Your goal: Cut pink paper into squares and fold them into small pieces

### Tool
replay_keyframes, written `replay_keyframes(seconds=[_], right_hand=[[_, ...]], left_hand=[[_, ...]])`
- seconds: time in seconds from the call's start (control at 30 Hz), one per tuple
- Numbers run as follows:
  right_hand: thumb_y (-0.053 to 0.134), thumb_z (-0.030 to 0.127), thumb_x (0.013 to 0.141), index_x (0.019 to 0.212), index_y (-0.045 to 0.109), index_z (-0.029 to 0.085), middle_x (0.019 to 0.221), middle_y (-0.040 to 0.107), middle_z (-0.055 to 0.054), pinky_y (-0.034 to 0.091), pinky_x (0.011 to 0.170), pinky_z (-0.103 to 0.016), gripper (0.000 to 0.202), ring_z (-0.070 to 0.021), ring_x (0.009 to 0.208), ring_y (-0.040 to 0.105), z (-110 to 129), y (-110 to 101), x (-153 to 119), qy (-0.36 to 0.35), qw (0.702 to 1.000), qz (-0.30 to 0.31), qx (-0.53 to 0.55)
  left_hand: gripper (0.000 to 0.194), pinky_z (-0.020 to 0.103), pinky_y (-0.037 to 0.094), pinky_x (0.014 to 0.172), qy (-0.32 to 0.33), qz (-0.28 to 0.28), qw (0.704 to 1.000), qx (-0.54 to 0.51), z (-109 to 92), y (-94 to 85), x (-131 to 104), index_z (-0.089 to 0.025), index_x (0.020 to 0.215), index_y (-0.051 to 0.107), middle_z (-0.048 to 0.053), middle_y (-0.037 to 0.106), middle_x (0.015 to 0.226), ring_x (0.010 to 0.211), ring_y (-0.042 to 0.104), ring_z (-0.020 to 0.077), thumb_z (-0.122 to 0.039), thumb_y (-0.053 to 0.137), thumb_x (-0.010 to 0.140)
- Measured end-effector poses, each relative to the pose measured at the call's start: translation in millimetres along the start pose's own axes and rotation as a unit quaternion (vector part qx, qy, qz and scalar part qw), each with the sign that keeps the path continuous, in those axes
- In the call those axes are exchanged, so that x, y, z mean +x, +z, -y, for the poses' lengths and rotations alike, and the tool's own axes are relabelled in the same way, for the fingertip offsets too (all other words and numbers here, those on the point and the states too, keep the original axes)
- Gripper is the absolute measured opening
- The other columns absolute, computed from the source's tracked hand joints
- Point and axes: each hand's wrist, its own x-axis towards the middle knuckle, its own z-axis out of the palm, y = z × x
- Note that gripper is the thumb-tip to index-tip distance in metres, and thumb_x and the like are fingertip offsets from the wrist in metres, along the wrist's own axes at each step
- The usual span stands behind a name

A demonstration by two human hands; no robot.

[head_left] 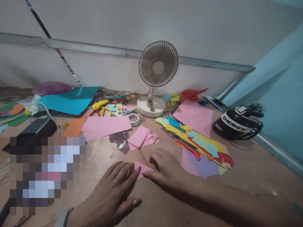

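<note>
A small folded piece of pink paper [140, 170] lies on the table in front of me, between my two hands. My left hand [118, 186] reaches over its left side, fingers stretched out, the index fingertip touching the paper and the thumb spread apart. On the paper's right edge rests the thumb of my right hand [167, 170], whose other fingers are curled; part of the paper is hidden under the hands. Just beyond them sits a stack of folded pink paper strips [139, 137].
A white desk fan [158, 66] stands at the back. Coloured paper scraps [203, 142] and an orange cutter [189, 148] lie right, near a black jug [236, 126]. Left are pink sheets [106, 126], yellow-handled scissors [100, 104], blue sheet [71, 99] and a blurred-out object [47, 176].
</note>
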Motion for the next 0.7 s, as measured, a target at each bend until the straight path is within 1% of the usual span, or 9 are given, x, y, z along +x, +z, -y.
replay_keyframes(seconds=[0.07, 0.17, 0.27, 0.37, 0.57, 0.7], right_hand=[[0.077, 0.035, 0.082, 0.081, 0.058, 0.018, 0.085, 0.061, -0.003, 0.04, 0.069, -0.03, 0.026, -0.0198, 0.08, 0.055, 2, 4, 0, 0.001, 1.0, 0.007, 0.01], [0.074, 0.029, 0.086, 0.08, 0.057, 0.017, 0.085, 0.062, -0.003, 0.04, 0.072, -0.031, 0.021, -0.0202, 0.083, 0.056, 4, 6, -3, 0.018, 0.999, 0.021, 0.023], [0.073, 0.027, 0.087, 0.08, 0.057, 0.017, 0.085, 0.063, -0.004, 0.04, 0.072, -0.031, 0.02, -0.0205, 0.082, 0.056, 7, 4, -5, 0.036, 0.998, 0.031, 0.031], [0.073, 0.025, 0.087, 0.08, 0.058, 0.017, 0.085, 0.063, -0.004, 0.041, 0.072, -0.031, 0.019, -0.0204, 0.081, 0.057, 9, 2, -5, 0.045, 0.997, 0.04, 0.038], [0.072, 0.021, 0.087, 0.079, 0.06, 0.017, 0.084, 0.064, -0.004, 0.041, 0.072, -0.031, 0.015, -0.0196, 0.081, 0.058, 11, -1, -5, 0.047, 0.996, 0.039, 0.065], [0.071, 0.023, 0.088, 0.079, 0.061, 0.017, 0.082, 0.064, -0.003, 0.041, 0.07, -0.029, 0.015, -0.0186, 0.079, 0.058, 11, -1, -6, 0.049, 0.994, 0.039, 0.088]], left_hand=[[0.058, 0.048, 0.039, 0.105, 0.007, -0.001, 1.0, -0.007, -1, -3.9, 2, -0.021, 0.146, 0.042, 0.01, 0.059, 0.129, 0.115, 0.052, 0.0294, -0.054, 0.05, 0.099], [0.048, 0.045, 0.039, 0.104, 0.001, 0.016, 1.0, -0.016, -3, -11.1, 7, -0.02, 0.141, 0.046, 0.009, 0.061, 0.124, 0.112, 0.054, 0.0271, -0.045, 0.051, 0.1], [0.041, 0.044, 0.04, 0.103, -0.004, 0.037, 0.999, -0.029, -6, -15.7, 9, -0.02, 0.135, 0.049, 0.008, 0.061, 0.122, 0.11, 0.055, 0.0262, -0.039, 0.053, 0.099], [0.036, 0.044, 0.041, 0.101, 0.001, 0.042, 0.999, -0.033, -8, -17.0, 10, -0.019, 0.13, 0.051, 0.009, 0.061, 0.119, 0.108, 0.056, 0.0261, -0.037, 0.054, 0.099], [0.033, 0.044, 0.043, 0.099, 0.008, 0.035, 0.999, -0.022, -10, -17.3, 12, -0.019, 0.13, 0.049, 0.008, 0.064, 0.114, 0.103, 0.057, 0.0261, -0.031, 0.05, 0.099], [0.03, 0.043, 0.045, 0.097, 0.003, 0.033, 0.999, -0.029, -11, -18.8, 13, -0.019, 0.127, 0.051, 0.008, 0.063, 0.111, 0.101, 0.057, 0.0257, -0.025, 0.051, 0.097]])
